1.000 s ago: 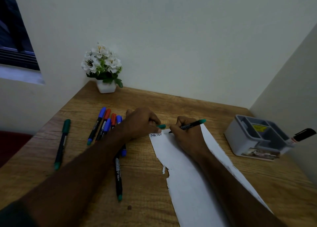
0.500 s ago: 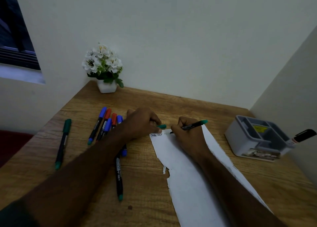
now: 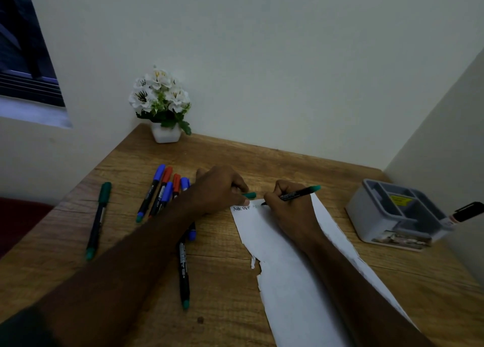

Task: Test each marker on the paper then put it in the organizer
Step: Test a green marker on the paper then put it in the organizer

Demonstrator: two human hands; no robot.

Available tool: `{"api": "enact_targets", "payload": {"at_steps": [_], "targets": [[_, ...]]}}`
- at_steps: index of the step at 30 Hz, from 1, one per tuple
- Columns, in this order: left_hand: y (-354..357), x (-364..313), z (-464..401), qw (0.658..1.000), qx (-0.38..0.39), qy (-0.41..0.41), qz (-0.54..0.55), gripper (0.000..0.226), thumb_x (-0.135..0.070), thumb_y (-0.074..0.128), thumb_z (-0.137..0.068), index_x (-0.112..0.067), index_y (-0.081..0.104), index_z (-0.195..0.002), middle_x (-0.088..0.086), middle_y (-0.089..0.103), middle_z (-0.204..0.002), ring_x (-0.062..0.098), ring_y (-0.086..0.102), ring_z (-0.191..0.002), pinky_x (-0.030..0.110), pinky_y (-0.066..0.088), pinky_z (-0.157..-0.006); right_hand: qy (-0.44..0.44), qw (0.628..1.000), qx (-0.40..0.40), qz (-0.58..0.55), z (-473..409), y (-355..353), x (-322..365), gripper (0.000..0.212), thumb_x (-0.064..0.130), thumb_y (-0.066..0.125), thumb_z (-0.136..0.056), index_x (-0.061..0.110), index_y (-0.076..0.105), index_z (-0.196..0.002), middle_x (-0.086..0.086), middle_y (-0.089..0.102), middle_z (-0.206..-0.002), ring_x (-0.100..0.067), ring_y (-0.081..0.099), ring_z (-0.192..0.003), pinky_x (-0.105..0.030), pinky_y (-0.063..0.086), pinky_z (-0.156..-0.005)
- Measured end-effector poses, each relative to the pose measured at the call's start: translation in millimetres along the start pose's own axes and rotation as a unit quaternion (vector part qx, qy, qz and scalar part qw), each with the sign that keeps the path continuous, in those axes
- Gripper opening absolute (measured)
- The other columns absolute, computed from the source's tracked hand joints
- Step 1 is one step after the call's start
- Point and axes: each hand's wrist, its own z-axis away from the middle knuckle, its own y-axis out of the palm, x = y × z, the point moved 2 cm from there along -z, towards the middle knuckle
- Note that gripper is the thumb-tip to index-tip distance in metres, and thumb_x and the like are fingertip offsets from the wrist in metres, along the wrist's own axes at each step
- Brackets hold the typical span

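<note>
Right hand (image 3: pixel 290 210) grips a green marker (image 3: pixel 298 194), writing at the paper's (image 3: pixel 293 281) far edge. Left hand (image 3: pixel 222 189) pinches its cap (image 3: pixel 250 195). Seven markers (image 3: pixel 167 189) wait near the table's left edge; one black marker (image 3: pixel 467 211) sits in the organizer (image 3: pixel 366 215).

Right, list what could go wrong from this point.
1. The left hand holds the green cap while pinning only the paper's top corner; the torn sheet could shift or rip further under the marker in the right hand.
2. The left forearm lies across the loose markers; pulling back may roll them.
3. The organizer sits near the table edge; a hard drop-in could nudge it.
</note>
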Motion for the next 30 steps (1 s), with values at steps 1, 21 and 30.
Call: {"api": "enact_targets", "payload": {"at_steps": [1, 21, 30], "targets": [[0.0, -0.3, -0.2, 1.0, 0.001, -0.001, -0.001, 0.035, -0.043, 0.073, -0.08, -0.03, 0.071, -0.113, -0.014, 0.069, -0.106, 0.008, 0.054, -0.108, 0.044, 0.027, -0.1, 0.0, 1.0, -0.002, 0.001, -0.5, 0.1, -0.4, 0.031, 0.008, 0.066, -0.081, 0.014, 0.048, -0.056, 0.01, 0.05, -0.049, -0.001, 0.045, -0.048, -0.014, 0.037, -0.047], [0.1, -0.2, 0.1, 1.0, 0.001, -0.003, -0.004, 0.038, -0.044, 0.074, -0.079, -0.029, 0.07, -0.114, -0.013, 0.069, -0.11, 0.01, 0.055, -0.113, 0.05, 0.03, -0.105, 0.0, 1.0, -0.016, -0.007, 0.4, -3.9, 3.0, 0.034, 0.007, 0.066, -0.08, 0.017, 0.044, -0.055, 0.006, 0.047, -0.051, -0.006, 0.043, -0.052, -0.023, 0.036, -0.05], [-0.3, -0.8, -0.1, 1.0, 0.003, 0.0, -0.014, 0.038, -0.044, 0.073, -0.08, -0.029, 0.07, -0.114, -0.013, 0.068, -0.114, 0.01, 0.054, -0.114, 0.051, 0.03, -0.106, 0.008, 1.0, -0.022, -0.007, 0.7, -4.3, 1.6, 0.037, 0.008, 0.065, -0.079, 0.019, 0.041, -0.054, 0.009, 0.045, -0.048, -0.005, 0.042, -0.051, -0.028, 0.038, -0.052]]}}
